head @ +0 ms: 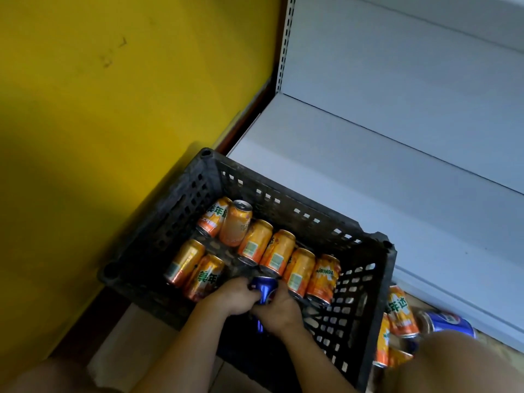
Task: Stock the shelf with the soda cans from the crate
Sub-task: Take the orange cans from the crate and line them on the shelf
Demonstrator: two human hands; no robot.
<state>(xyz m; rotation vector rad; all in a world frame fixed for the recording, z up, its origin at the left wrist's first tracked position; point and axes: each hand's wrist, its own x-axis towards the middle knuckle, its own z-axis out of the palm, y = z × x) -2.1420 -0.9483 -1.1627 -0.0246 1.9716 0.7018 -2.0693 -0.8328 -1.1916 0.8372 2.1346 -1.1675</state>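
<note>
Inside the black crate [365,282], near its front wall, both hands meet on a blue can [265,287]. The left hand [234,297] has its fingers curled shut over the can's left side. The right hand [276,309] has its fingers wrapped tight on the can's right side. Only the can's shiny top and a strip lower down show; the rest is under the fingers.

Other things: orange cans [279,249] lie on their sides in a row across the crate's middle, w/ two more by the left wall and one [236,222] tipped up near the back left corner. The crate's tall slotted walls stand all round the hands. The crate sits on the floor, its back wall just beside the front edge of the white shelf [368,171]. A yellow wall [99,109] is on the left. On the floor by the crate's right wall, a few more orange cans [401,312] and another blue can [448,321] lie in a pile near the shelf's bottom edge.

Hard to see: a knee at the bottom right corner hides part of that pile, so can't count it. The crate's front wall is cut off by the arms and the pic's bottom edge. The crate floor under the hands is too dark to make out.
</note>
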